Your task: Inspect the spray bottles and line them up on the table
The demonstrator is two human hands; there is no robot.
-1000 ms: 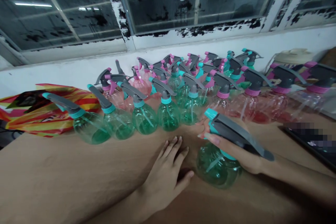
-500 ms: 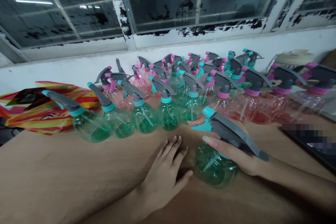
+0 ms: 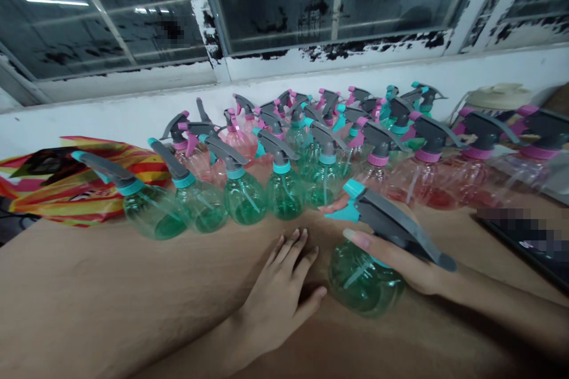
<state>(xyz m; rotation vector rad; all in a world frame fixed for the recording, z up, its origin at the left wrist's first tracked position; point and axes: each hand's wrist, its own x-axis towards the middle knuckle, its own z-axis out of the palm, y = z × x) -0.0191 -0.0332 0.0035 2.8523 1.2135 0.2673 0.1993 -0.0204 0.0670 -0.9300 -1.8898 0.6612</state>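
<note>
A clear green spray bottle (image 3: 362, 287) with a grey head, turquoise nozzle and turquoise trigger stands close in front of me, its head pointing left. My right hand (image 3: 400, 257) is wrapped round its neck below the grey head, thumb on the near side and a fingertip showing by the trigger. Flat on the wooden table (image 3: 111, 296), just left of that bottle, lies my left hand (image 3: 282, 290) with its fingers stretched out and nothing in it. Beyond its fingertips stands another green spray bottle (image 3: 285, 195) in a row of similar ones.
Several pink spray bottles (image 3: 427, 180) continue the row at right, with more bottles crowded behind. A striped plastic bag (image 3: 89, 189) lies at left. A dark flat device (image 3: 528, 249) rests at the right edge. Behind are a white wall (image 3: 111, 127) and windows (image 3: 275, 0).
</note>
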